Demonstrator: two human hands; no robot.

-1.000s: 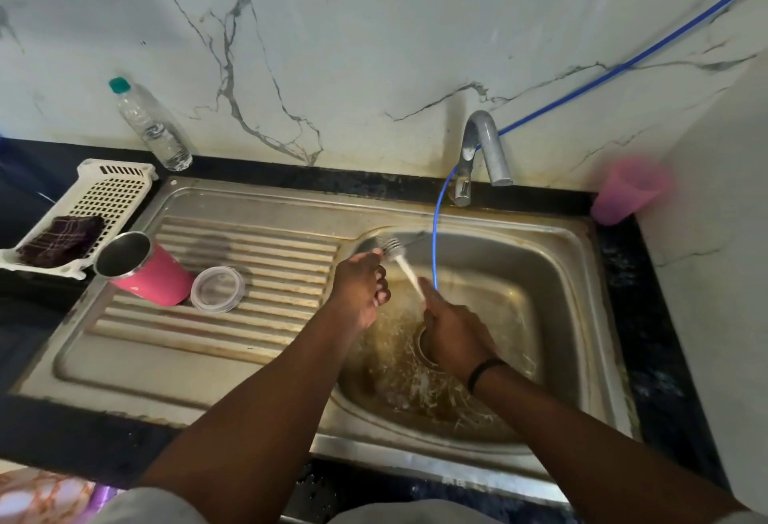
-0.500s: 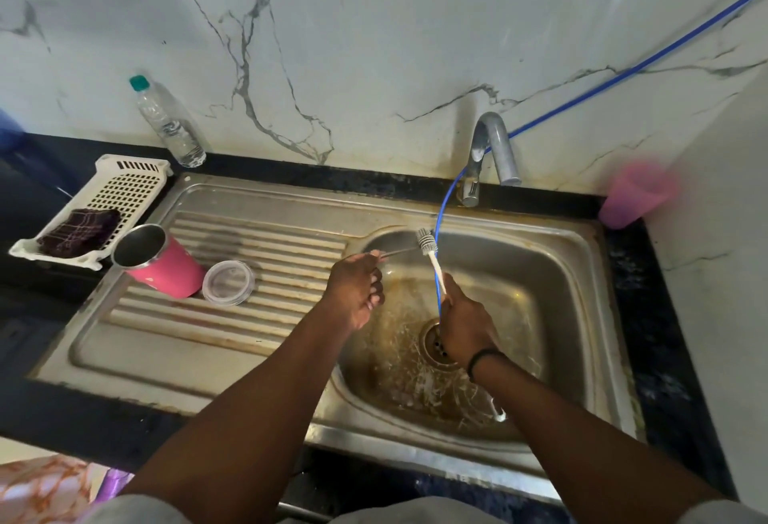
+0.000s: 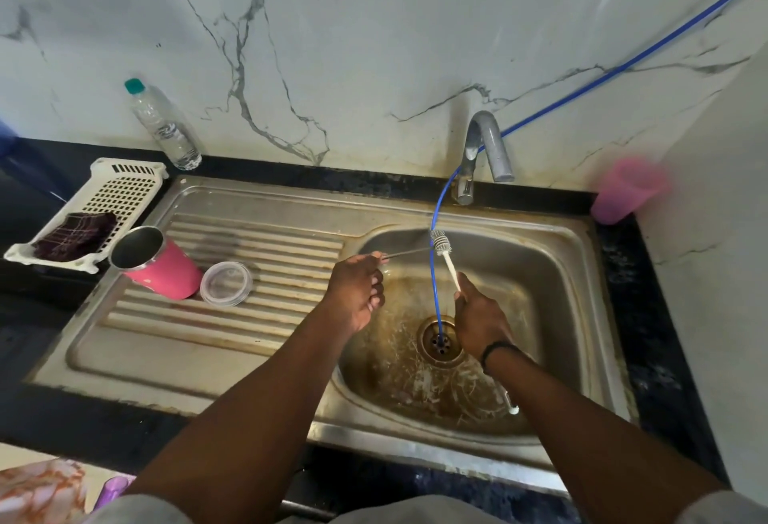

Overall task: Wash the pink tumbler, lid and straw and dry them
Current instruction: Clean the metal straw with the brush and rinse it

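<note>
The pink tumbler (image 3: 170,274) lies on its side on the drainboard, its steel mouth facing left. Its clear lid (image 3: 226,283) lies flat just right of it. Over the sink basin, my right hand (image 3: 478,322) is shut on the white straw (image 3: 451,272), which points up and to the left. My left hand (image 3: 359,288) pinches the thin wire handle of a straw brush (image 3: 440,243). The bristle head sits at the straw's upper end. A white tip (image 3: 513,408) shows below my right forearm.
A blue hose (image 3: 434,286) runs from the wall past the faucet (image 3: 484,145) down into the drain (image 3: 440,340). The steel sink (image 3: 266,357) is stained brown. A white basket (image 3: 124,191) holding a dark cloth (image 3: 77,232), a water bottle (image 3: 162,128) and a pink cup (image 3: 625,191) stand around it.
My right hand has lifted the straw up and away from the drain. The brush head has moved right to the straw's top end. The splashing in the basin has died down.
</note>
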